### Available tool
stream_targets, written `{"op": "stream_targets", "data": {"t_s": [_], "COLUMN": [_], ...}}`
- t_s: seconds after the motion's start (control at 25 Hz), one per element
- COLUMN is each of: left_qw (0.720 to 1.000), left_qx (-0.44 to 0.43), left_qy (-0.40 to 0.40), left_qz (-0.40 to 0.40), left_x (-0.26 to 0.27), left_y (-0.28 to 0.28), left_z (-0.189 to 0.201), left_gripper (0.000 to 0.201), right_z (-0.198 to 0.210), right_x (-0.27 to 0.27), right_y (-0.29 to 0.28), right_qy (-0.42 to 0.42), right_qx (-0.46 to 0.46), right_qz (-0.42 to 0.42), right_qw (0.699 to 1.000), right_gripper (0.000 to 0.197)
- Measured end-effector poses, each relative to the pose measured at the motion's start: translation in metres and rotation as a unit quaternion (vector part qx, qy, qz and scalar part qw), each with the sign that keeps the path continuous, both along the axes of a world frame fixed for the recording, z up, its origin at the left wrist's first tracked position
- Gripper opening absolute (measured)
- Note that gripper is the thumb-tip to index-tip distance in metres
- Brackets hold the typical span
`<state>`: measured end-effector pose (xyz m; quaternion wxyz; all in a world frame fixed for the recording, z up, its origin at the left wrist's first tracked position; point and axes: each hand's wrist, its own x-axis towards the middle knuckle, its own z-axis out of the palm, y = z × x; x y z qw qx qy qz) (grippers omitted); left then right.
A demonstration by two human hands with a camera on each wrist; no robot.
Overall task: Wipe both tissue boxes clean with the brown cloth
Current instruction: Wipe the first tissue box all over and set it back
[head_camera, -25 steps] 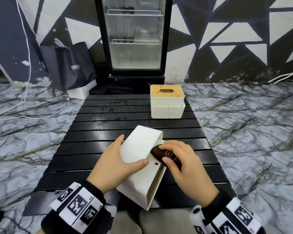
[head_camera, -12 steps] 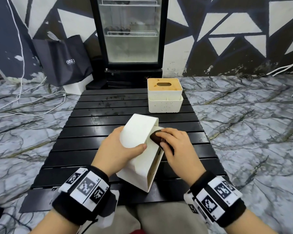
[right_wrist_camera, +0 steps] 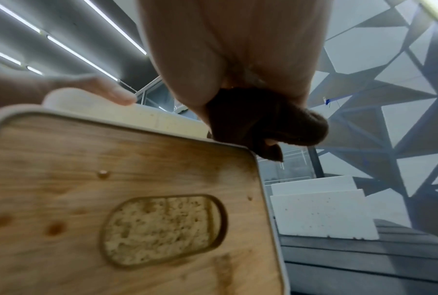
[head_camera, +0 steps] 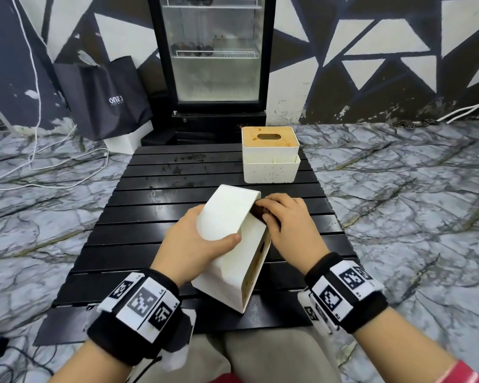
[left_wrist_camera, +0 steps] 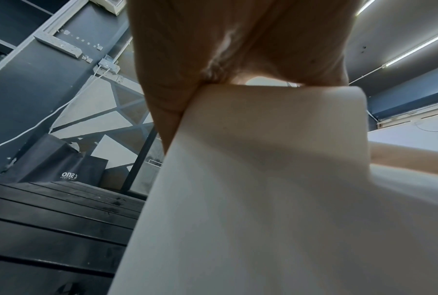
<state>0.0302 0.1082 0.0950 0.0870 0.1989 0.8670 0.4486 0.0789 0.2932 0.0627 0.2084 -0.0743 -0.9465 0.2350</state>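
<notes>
A white tissue box [head_camera: 227, 244] stands tilted on its end near the front of the black slatted table [head_camera: 155, 239], its wooden lid [right_wrist_camera: 112, 189] facing right. My left hand [head_camera: 199, 239] grips its white side [left_wrist_camera: 276, 179], thumb across the near face. My right hand [head_camera: 285, 222] holds the bunched brown cloth [right_wrist_camera: 260, 119] against the upper far corner of the box; from the head only a sliver of cloth [head_camera: 257, 211] shows. A second white tissue box [head_camera: 270, 156] with a wooden slotted top stands upright at the table's far right.
A glass-door fridge [head_camera: 213, 59] stands behind the table, with a dark shopping bag [head_camera: 105, 98] to its left. White cables [head_camera: 53, 167] trail over the marble-patterned floor on the left. Dark smudges mark the far slats.
My right hand has slid the cloth up the lid side of the tilted box, from its middle to its far upper corner. My left hand keeps the same grip.
</notes>
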Motion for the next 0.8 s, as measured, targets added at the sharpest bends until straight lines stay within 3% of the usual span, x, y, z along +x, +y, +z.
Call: {"op": "stream_targets", "data": {"t_s": [0.16, 0.24, 0.4, 0.68, 0.8], "left_qw": [1.000, 1.000, 1.000, 1.000, 1.000], "left_qx": [0.005, 0.006, 0.012, 0.015, 0.013], "left_qy": [0.014, 0.018, 0.017, 0.023, 0.008], "left_qz": [-0.002, -0.009, -0.009, -0.004, 0.001], "left_x": [0.001, 0.000, 0.000, 0.001, 0.000], "left_y": [0.002, 0.001, 0.000, 0.002, 0.002], "left_z": [0.000, 0.001, 0.000, -0.002, -0.002], "left_gripper": [0.049, 0.046, 0.050, 0.044, 0.058], "right_z": [-0.009, -0.008, 0.001, -0.011, -0.011], "right_x": [0.021, 0.019, -0.002, 0.021, 0.030], "right_y": [-0.021, -0.018, -0.008, -0.015, -0.014], "right_qy": [0.069, 0.064, 0.017, 0.059, 0.067], "right_qx": [0.038, 0.039, -0.007, -0.042, -0.062], "right_qz": [0.044, 0.058, 0.046, 0.064, 0.072], "right_qw": [0.996, 0.996, 0.999, 0.995, 0.993], "right_gripper": [0.034, 0.034, 0.029, 0.030, 0.031]}}
